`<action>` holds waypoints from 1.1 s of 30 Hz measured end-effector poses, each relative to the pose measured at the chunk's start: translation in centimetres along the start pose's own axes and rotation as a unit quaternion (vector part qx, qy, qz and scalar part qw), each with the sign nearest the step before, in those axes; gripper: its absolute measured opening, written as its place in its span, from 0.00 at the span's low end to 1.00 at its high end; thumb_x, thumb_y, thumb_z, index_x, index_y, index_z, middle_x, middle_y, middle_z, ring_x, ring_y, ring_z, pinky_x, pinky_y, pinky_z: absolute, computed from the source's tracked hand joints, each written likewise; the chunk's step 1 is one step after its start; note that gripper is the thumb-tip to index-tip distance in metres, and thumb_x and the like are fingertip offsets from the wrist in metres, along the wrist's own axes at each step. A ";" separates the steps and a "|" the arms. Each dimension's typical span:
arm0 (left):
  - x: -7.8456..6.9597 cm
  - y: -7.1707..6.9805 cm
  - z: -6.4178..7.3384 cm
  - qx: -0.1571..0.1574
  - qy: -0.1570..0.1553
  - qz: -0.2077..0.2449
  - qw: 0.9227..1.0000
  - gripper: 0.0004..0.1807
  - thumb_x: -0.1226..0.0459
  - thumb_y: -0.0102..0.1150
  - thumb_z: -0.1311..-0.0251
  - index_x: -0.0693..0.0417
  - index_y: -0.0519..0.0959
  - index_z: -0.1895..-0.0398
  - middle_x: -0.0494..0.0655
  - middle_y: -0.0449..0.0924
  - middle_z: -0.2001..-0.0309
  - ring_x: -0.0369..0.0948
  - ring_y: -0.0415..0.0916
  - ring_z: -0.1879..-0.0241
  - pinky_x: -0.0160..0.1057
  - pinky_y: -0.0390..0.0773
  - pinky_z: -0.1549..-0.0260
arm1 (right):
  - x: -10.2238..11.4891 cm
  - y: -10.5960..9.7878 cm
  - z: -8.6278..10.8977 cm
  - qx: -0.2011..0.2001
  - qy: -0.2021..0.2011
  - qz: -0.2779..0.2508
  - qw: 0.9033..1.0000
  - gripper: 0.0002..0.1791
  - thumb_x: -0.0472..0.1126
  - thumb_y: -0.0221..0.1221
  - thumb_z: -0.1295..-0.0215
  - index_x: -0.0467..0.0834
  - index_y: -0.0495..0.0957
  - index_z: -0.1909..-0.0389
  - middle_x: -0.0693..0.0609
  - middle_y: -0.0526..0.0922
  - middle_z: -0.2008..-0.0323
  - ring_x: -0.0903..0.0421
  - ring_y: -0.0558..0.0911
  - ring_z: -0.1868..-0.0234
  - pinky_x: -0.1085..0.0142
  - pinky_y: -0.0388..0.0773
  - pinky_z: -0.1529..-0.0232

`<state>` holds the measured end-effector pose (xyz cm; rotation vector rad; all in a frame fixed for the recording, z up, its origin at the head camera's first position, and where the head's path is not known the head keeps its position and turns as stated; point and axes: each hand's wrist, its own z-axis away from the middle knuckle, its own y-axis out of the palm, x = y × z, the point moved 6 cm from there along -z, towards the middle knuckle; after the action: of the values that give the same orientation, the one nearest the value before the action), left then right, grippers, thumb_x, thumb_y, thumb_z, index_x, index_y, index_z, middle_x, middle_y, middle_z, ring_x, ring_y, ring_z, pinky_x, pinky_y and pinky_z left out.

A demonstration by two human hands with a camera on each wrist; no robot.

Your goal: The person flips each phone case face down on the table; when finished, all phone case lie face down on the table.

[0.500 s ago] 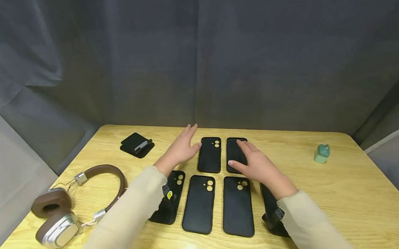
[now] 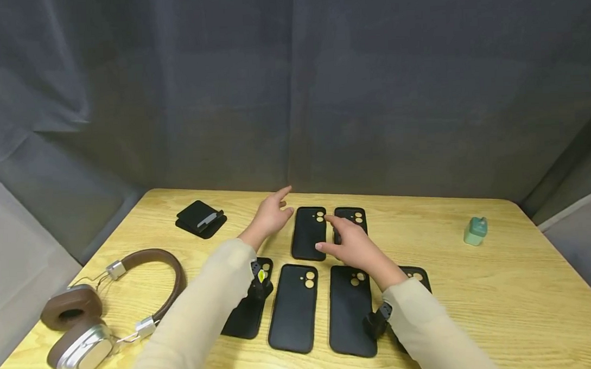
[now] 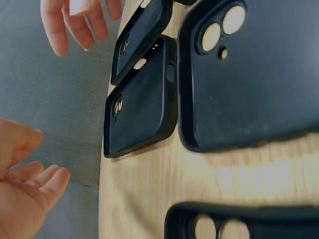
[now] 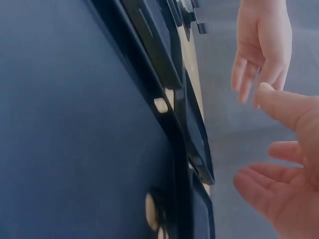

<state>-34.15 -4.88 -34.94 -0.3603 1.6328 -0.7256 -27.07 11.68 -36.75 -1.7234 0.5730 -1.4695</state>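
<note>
Several black phone cases lie in two rows on the wooden table. My left hand [image 2: 271, 215] hovers just left of the back left case [image 2: 309, 235], its index finger pointing outward and nothing held. Near the back right case [image 2: 357, 217], my right hand [image 2: 351, 245] covers part of it, thumb and fingers spread apart without a grip. Below the hands are the front cases: one [image 2: 294, 309] in the middle left, another [image 2: 350, 318] in the middle right. The outer front cases, left [image 2: 246, 316] and right [image 2: 418, 275], are partly hidden by my wrists.
Brown and silver headphones [image 2: 168, 265] lie at the left of the table [image 2: 500, 297]. Behind them sits a black folding stand [image 2: 199, 217]. A small green box-shaped item [image 2: 475, 231] stands at the right. A dark curtain [image 2: 370, 95] hangs behind the table's back edge.
My right hand has moved left, uncovering the camera holes of the back right case and the top of the right front case. The left hand's fingers have bent, leaving the index finger extended.
</note>
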 end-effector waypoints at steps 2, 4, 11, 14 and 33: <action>0.3 0.3 -0.3 -0.006 -0.010 0.018 1.000 0.30 0.69 0.51 0.37 0.51 0.59 0.31 0.54 0.59 0.32 0.51 0.66 0.39 0.45 0.72 0.47 | 0.0 0.5 -0.3 0.001 0.008 -0.023 1.000 0.40 0.50 0.61 0.40 0.40 0.57 0.32 0.38 0.65 0.37 0.42 0.71 0.41 0.49 0.71 0.47; 0.6 0.7 -0.5 -0.008 -0.023 0.033 0.999 0.29 0.70 0.51 0.37 0.51 0.61 0.32 0.53 0.61 0.33 0.50 0.67 0.39 0.43 0.73 0.48 | -0.1 0.9 -0.6 0.003 0.019 -0.045 0.999 0.38 0.48 0.62 0.41 0.41 0.58 0.32 0.39 0.66 0.37 0.42 0.71 0.41 0.50 0.72 0.48; 1.3 2.0 -0.8 -0.002 -0.040 0.048 0.998 0.26 0.72 0.52 0.40 0.57 0.67 0.36 0.53 0.65 0.35 0.50 0.69 0.41 0.43 0.73 0.48 | -0.7 2.0 -1.2 0.000 0.065 -0.082 0.995 0.37 0.44 0.64 0.43 0.42 0.61 0.34 0.41 0.69 0.39 0.44 0.73 0.43 0.51 0.73 0.48; 1.7 2.4 -0.8 0.000 -0.054 0.051 0.997 0.26 0.73 0.52 0.40 0.57 0.67 0.36 0.54 0.65 0.35 0.50 0.69 0.41 0.43 0.73 0.48 | -0.7 2.2 -1.3 -0.002 0.076 -0.077 0.994 0.36 0.42 0.65 0.44 0.42 0.63 0.35 0.41 0.71 0.41 0.45 0.74 0.44 0.51 0.73 0.49; 3.5 3.6 -0.4 0.000 -0.096 0.025 0.995 0.28 0.79 0.51 0.47 0.61 0.69 0.39 0.57 0.70 0.40 0.49 0.66 0.39 0.44 0.67 0.42 | 0.1 3.2 -1.5 0.000 0.044 0.009 0.999 0.25 0.31 0.65 0.48 0.36 0.74 0.46 0.44 0.76 0.59 0.51 0.73 0.60 0.59 0.72 0.57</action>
<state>-34.67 -4.24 -39.89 -0.3763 1.4546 -0.6343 -28.01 9.29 -39.15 -1.6557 0.6330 -1.5372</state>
